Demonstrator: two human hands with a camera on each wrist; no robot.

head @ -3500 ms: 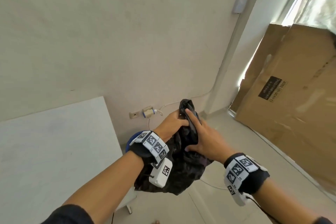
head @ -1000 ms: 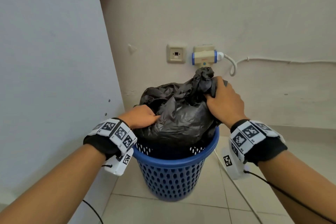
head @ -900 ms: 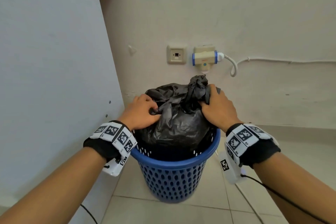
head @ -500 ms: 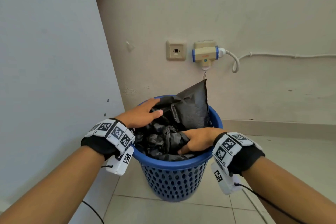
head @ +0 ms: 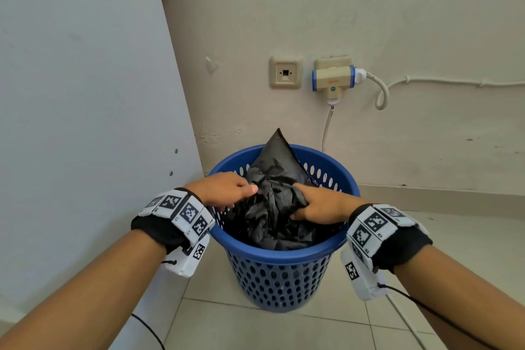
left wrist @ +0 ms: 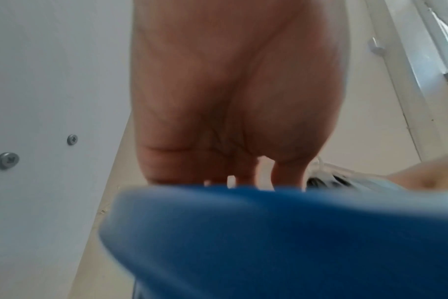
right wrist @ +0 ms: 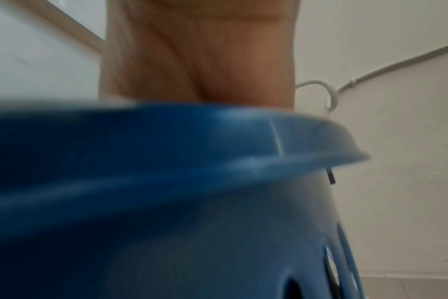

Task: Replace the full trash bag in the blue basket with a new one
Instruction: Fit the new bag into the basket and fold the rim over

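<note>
A pale plastered wall [head: 369,8] and a tiled floor [head: 255,329] are being shown, with a white panel [head: 79,94] standing along the left. The black trash bag [head: 272,207] is being pinched from both sides: the left hand [head: 224,187] is curled over its left folds, the thumb being pressed against the plastic, and the right hand [head: 318,204] is gripping its right side, the index finger being stretched forward. The bag is lying crumpled inside the blue basket [head: 284,270], one stiff corner poking above the far rim. In both wrist views the fingertips are being hidden behind the blurred basket rim [left wrist: 269,232], so only the palms can be made out. On the wall behind, a socket [head: 285,72] and a plugged adapter [head: 332,78] with a white cable [head: 380,94] are being seen. Marker bands [head: 181,210] are being worn on both wrists.
</note>
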